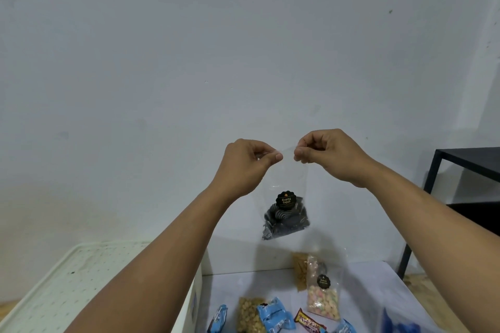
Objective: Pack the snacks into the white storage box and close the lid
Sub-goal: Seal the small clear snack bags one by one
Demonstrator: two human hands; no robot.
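While both hands are raised before the wall, left hand (pixel 247 161) and right hand (pixel 324 154) pinch the clear snack bag (pixel 285 213) by its top, hanging above table (pixel 243 286), white storage box (pixel 67 278) at lower left

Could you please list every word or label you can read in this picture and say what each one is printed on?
"Kuping Gajah": black sticker on the clear bag of dark snacks that the left hand and right hand pinch by its top.
Black sticker on the pastel snack bag: too small to read.
Red-yellow wrapper and blue packets: print blurred, unreadable.
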